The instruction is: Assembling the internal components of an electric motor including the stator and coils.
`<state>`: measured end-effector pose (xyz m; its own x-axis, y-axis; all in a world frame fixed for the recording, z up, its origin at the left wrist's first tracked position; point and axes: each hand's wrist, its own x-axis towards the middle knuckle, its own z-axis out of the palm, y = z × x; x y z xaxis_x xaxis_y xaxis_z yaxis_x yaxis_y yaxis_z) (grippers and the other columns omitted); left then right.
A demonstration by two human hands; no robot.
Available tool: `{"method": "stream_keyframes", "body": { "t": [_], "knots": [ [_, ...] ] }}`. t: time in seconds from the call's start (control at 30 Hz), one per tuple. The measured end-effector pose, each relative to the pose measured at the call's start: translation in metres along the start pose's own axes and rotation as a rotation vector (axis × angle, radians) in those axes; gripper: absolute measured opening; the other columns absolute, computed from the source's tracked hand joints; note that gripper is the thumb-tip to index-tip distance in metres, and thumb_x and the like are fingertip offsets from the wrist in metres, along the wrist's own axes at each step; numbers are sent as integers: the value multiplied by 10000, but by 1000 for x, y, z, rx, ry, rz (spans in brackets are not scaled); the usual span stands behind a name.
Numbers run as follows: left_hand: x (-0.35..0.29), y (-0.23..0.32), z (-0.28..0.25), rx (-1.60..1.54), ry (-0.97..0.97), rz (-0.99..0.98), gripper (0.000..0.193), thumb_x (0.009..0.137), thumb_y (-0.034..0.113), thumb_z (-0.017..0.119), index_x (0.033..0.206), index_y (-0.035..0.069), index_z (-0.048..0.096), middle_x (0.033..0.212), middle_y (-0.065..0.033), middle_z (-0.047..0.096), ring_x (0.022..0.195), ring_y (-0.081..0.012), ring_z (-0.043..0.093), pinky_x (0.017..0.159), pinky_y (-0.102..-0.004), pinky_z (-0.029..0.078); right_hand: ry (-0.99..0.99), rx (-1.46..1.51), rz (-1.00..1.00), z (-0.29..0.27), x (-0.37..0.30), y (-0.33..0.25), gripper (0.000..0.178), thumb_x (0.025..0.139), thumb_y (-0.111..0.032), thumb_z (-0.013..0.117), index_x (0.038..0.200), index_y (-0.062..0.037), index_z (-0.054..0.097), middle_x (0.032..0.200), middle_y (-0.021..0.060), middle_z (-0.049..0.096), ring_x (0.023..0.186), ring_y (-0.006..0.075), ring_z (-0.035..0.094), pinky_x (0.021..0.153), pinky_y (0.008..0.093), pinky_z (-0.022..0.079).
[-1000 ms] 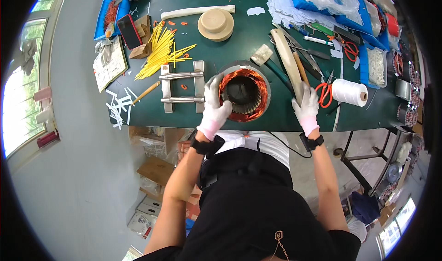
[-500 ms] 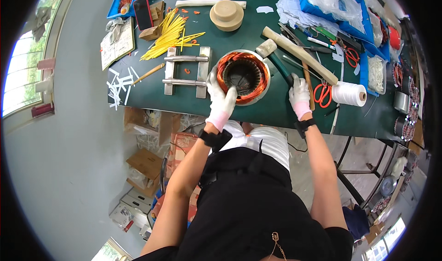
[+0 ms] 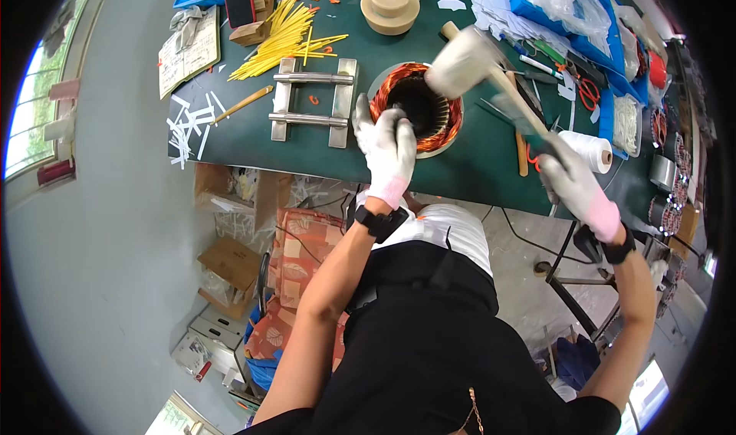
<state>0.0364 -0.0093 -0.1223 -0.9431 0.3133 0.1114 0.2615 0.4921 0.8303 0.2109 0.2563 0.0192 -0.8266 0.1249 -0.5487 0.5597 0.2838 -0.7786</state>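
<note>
A motor stator [image 3: 458,122] with copper windings around its dark round bore stands near the table's front edge. My left hand [image 3: 386,147], in a white glove with a pink cuff, is closed over the stator's near left rim, its fingers bent at the bore's edge. Whether a small piece lies under those fingertips is hidden. At the right, my gloved right hand [image 3: 576,186] is wrapped round the handle of a white-headed mallet [image 3: 464,61]. The mallet is raised, its motion-blurred head over the stator's far right side.
Left of the stator lies a metal rack [image 3: 345,101] of two bars and two rods. Yellow sticks [image 3: 287,40] and a round tan block [image 3: 389,9] are behind. A wooden rod, scissors and a white thread spool [image 3: 586,151] lie right. Blue bins [image 3: 540,13] line the far right.
My right hand has picked the mallet up off the table and swung it up and right. My left hand has shifted right along the stator's near rim. The view has shifted slightly.
</note>
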Motion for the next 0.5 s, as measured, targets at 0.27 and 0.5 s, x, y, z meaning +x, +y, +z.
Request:
{"method": "stream_keyframes", "body": {
  "t": [0.27, 0.5],
  "knots": [
    [9, -31, 5, -37, 74, 224, 183, 823, 148, 519, 926, 30, 613, 1429, -348, 450, 1307, -476, 437, 1154, -542, 285, 567, -259, -104, -60, 36, -143, 294, 1036, -309, 513, 1126, -48, 613, 842, -6, 526, 767, 99, 516, 675, 288, 442],
    [31, -32, -5, -19, -11, 314, 201, 788, 199, 541, 937, 134, 659, 1418, -260, 509, 1314, -481, 430, 1145, -636, 216, 3, -540, -643, -32, 45, -52, 138, 976, -61, 502, 1079, -50, 594, 943, 62, 604, 772, 168, 594, 651, 291, 480]
  ]
}}
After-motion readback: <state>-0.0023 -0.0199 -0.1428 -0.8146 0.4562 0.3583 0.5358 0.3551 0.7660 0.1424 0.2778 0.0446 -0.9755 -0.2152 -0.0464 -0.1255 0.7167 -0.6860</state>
